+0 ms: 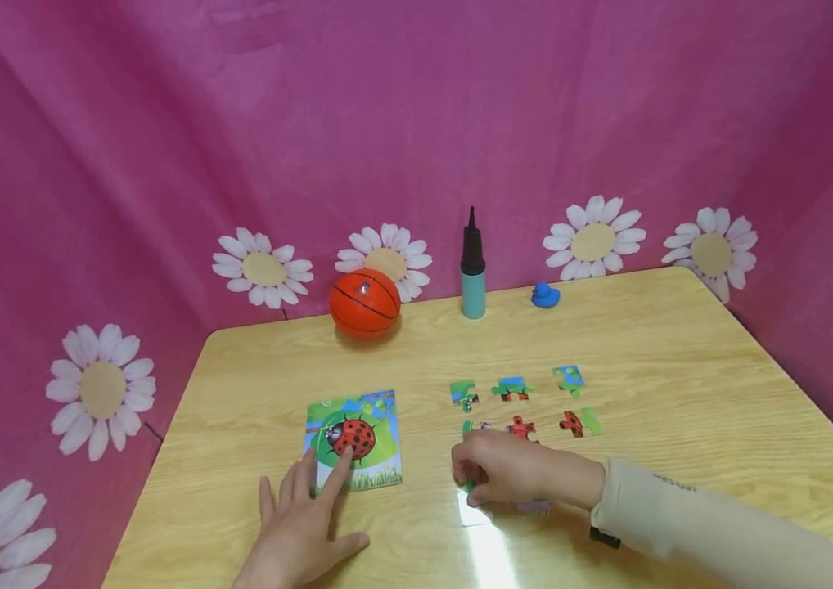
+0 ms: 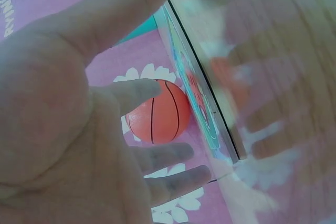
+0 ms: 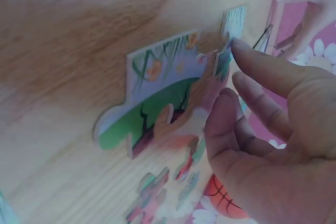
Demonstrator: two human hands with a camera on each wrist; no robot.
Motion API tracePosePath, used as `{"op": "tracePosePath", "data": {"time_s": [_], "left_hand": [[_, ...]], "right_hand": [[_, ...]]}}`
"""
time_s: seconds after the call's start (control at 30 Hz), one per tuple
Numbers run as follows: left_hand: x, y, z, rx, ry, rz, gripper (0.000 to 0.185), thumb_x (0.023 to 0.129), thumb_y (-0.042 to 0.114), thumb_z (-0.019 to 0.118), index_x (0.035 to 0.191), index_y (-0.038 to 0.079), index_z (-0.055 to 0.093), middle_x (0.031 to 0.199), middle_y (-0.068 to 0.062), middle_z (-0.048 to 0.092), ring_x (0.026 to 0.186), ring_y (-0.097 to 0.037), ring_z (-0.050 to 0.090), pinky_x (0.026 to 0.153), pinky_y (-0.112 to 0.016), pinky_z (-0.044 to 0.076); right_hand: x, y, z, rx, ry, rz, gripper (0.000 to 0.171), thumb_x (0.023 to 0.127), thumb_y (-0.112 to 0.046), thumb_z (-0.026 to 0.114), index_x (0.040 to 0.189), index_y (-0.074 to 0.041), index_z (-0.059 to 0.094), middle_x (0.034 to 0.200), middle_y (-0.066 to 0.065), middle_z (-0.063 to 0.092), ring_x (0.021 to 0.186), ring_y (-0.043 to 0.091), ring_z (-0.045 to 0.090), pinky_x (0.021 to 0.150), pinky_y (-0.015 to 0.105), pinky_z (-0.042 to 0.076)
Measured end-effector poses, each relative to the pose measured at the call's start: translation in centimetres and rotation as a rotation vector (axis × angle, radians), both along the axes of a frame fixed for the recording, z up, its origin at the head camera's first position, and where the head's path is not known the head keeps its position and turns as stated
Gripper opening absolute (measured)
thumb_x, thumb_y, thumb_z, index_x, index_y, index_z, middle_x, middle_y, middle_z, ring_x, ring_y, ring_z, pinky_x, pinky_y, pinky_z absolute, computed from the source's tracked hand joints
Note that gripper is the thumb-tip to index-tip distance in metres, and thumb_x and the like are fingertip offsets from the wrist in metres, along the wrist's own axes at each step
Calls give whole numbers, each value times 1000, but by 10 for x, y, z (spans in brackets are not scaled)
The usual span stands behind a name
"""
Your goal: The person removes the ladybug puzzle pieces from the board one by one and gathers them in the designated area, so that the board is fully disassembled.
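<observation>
My left hand (image 1: 291,523) lies with fingers spread at the near edge of a square ladybug picture board (image 1: 380,409), the index fingertip over the ladybug. In the left wrist view the board (image 2: 197,90) is seen edge-on beyond the straight fingers. With thumb and curled fingers, my right hand (image 1: 497,466) pinches a puzzle piece (image 3: 235,22) with grass printed on it, at the near left of the loose pieces. A larger puzzle piece (image 3: 168,85) with grass, orange flowers and green lies beside it, partly hidden by the right forearm in the head view.
Several more puzzle pieces (image 1: 512,388) lie in rows beyond the right hand. Along the back of the wooden table (image 1: 254,376) stand an orange basketball (image 1: 365,304), a teal and black hand pump (image 1: 473,286) and a blue rubber duck (image 1: 545,295). A pink flowered curtain (image 1: 402,123) hangs behind.
</observation>
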State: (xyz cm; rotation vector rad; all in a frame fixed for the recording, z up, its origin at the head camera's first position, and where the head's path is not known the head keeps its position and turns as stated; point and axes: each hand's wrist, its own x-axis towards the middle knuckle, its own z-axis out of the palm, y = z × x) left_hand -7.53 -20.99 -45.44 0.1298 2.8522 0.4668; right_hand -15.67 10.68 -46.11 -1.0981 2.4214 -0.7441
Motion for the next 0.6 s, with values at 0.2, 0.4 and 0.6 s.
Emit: {"op": "tracePosePath", "data": {"time_s": [0.2,0.4,0.6], "left_hand": [[0,2,4,14,122,-63,93,85,53,83,163,34,37,171,-25,25,156,-48,27,121,-82,7],[-8,1,14,43,350,-158,60,91,44,81,145,27,61,161,-17,46,149,-41,44,121,-67,34],[-16,-5,26,48,623,-149,44,93,39,80,133,23,69,154,-13,51,146,-37,45,115,-61,39]], "right_hand": [[2,4,-1,-52,129,16,13,92,-16,82,97,-16,70,81,-8,60,73,0,50,67,15,46],[-2,40,14,-160,299,-96,6,100,-19,74,94,-21,72,84,-14,61,76,7,55,68,19,47],[-2,106,36,-83,719,-261,13,96,-25,77,104,-14,76,102,-2,71,97,18,66,85,39,60]]}}
